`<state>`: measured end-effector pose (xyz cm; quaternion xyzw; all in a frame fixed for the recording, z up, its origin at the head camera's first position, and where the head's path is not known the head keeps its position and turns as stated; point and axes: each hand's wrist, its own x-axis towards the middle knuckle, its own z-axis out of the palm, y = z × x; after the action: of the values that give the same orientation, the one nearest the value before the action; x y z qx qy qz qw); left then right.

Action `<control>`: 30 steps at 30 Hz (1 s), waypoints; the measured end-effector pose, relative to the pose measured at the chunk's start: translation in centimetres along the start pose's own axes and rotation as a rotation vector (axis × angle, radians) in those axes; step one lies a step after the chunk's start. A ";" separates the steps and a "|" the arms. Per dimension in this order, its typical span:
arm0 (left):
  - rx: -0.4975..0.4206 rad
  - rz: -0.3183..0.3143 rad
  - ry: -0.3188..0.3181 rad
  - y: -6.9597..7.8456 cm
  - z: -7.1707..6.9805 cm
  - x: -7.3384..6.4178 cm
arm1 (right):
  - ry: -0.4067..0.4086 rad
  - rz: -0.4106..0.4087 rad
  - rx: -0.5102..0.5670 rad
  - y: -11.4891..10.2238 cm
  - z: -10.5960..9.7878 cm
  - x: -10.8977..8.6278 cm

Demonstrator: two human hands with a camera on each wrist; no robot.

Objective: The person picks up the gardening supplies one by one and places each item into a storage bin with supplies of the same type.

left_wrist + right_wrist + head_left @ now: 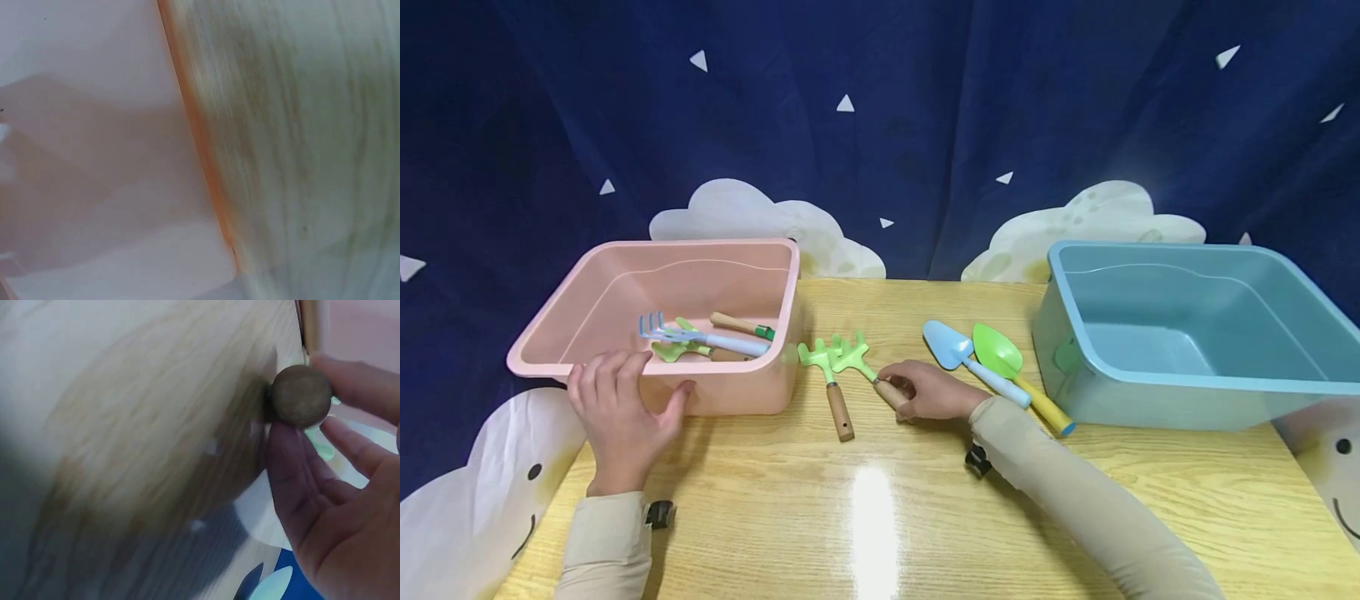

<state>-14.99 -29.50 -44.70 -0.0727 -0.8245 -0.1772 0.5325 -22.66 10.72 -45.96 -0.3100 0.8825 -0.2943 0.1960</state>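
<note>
My right hand (931, 390) pinches the wooden handle (301, 397) of a small green hand rake (852, 356), low over the table. In the right wrist view the handle's round end sits between thumb and fingers. Just left of it lies a second green hand rake (831, 392) with a brown wooden handle. My left hand (623, 412) holds the front rim of the pink bin (745, 392), its fingers over the edge and the thumb against the outer wall. Inside that bin are a blue hand rake (700, 336), green-headed tools (681, 348) and a wooden-handled tool (737, 323).
Right of my right hand lie a blue trowel (951, 343) and a green trowel (997, 350) with a yellow handle. A blue bin (1165, 404) stands at the table's right. Behind the wooden table (760, 508) hangs a dark blue curtain (917, 125) with clouds.
</note>
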 end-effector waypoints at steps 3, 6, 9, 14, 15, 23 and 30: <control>0.000 0.000 -0.002 -0.1 -0.1 0.0 | 0.011 -0.004 0.017 0.1 0.0 0.1; -0.002 -0.002 -0.002 -0.2 -0.1 0.0 | 0.021 -0.019 0.018 0.1 0.0 0.2; -0.003 -0.005 -0.004 -0.2 -0.1 -0.1 | 0.027 -0.022 0.007 0.1 -0.1 0.2; -0.001 -0.006 -0.014 -0.2 0.0 -0.1 | 0.039 -0.003 -0.011 0.3 0.1 0.2; 0.001 -0.006 -0.014 -0.2 0.0 -0.1 | 0.038 -0.001 -0.018 0.2 0.1 0.2; 0.001 0.001 -0.008 -0.1 0.0 0.0 | 0.028 -0.015 -0.048 0.3 -0.1 0.0; -0.007 0.004 0.014 0.1 0.1 0.1 | 0.010 -0.013 -0.028 0.4 -0.4 -0.4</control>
<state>-15.10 -29.41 -44.67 -0.0750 -0.8199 -0.1794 0.5385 -22.77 11.39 -45.86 -0.3172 0.8854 -0.2848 0.1854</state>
